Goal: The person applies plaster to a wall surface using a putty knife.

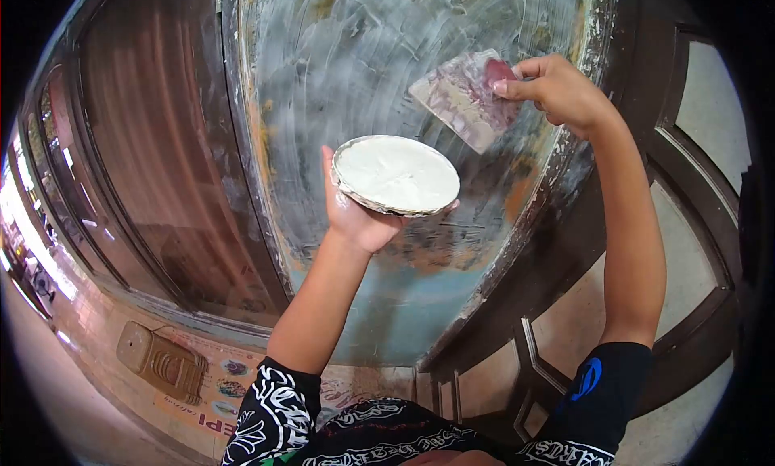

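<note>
My left hand (359, 217) is under a round plate (395, 175) and holds it up from below, its fingers wrapped round the rim. White paste covers the plate's top. Between thumb and fingers, my right hand (557, 93) pinches a flat, square scraper (468, 98) by its reddish corner. The scraper is smeared with whitish paste and tilted, above and to the right of the plate. Behind both is a wall panel (323, 70) streaked with grey-white smears; whether the scraper touches it I cannot tell.
Dark-framed glass (153, 143) with a curtain behind it stands to the left. Brown panelled woodwork (678, 167) is on the right. A brown plastic object (161, 361) lies on a printed banner (222, 405) at the lower left.
</note>
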A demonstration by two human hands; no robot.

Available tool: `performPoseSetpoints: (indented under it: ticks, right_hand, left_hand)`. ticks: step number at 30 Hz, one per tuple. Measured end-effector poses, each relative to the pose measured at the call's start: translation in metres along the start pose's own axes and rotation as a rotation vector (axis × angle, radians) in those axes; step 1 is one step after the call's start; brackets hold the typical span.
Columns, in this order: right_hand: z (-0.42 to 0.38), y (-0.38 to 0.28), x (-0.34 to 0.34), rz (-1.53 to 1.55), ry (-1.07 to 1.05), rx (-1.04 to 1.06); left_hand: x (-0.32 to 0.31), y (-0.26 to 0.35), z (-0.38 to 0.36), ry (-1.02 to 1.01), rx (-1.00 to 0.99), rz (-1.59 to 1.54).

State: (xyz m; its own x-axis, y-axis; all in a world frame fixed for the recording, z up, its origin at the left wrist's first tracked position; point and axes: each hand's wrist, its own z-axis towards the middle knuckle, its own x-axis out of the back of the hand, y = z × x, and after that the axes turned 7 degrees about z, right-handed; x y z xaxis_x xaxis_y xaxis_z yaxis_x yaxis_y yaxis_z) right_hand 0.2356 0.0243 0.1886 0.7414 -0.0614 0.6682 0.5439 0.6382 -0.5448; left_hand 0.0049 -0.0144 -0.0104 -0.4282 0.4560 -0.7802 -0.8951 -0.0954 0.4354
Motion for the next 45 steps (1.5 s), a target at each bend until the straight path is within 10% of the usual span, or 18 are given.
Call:
performPoseSetpoints:
  ticks: [10, 18, 40, 45]
  right_hand:
    - [0.016, 0.004, -0.032, 0.512, -0.444, -0.083]
    - [0.032, -0.001, -0.079, 0.482, -0.671, -0.092]
    - [0.028, 0.007, -0.119, 0.422, -0.589, -0.138]
    - [0.027, 0.014, -0.099, 0.424, -0.603, -0.078]
  left_hand:
    - [0.005, 0.004, -0.008, -0.378, 0.074, -0.258]
    - [-0.009, 0.013, -0.018, -0.275, 0.036, -0.048]
    - [0.009, 0.031, -0.039, -0.145, 0.100, -0.380]
    - [0.008, 0.011, -0.033, -0.223, 0.079, -0.023]
